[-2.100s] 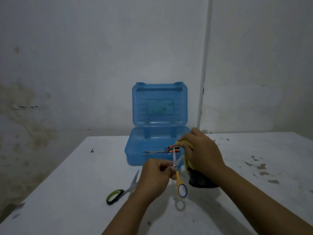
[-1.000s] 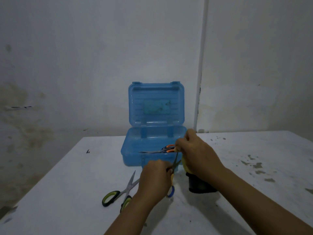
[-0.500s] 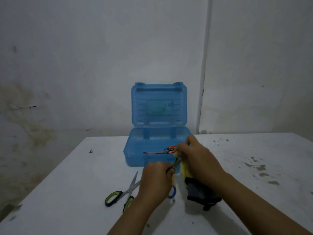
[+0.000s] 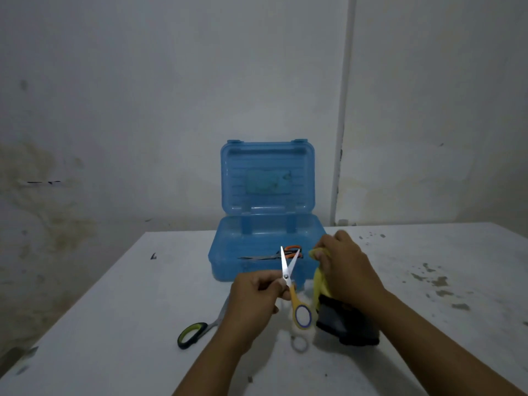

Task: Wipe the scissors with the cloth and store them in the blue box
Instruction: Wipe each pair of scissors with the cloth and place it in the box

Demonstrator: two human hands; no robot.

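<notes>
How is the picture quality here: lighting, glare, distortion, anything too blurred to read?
Head view: dim, bluish light. The yellow-handled scissors in the left hand read sharp, their blades bright but without glare. The right hand on the cloth is slightly soft. Wide-angle bending shows along the wall pipe.

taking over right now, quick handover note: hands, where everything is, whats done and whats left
Left hand pinches the yellow-handled scissors near the pivot, blades up and spread open in front of the blue box.
Right hand grips the yellow and black cloth just right of the blades, not touching them.
The box sits open on the table; the orange-handled scissors lie inside, stored.
The green-handled scissors lie on the table behind the left hand, not yet stored.
Left: finish wiping the yellow pair, store it, then wipe and store the green pair.
</notes>
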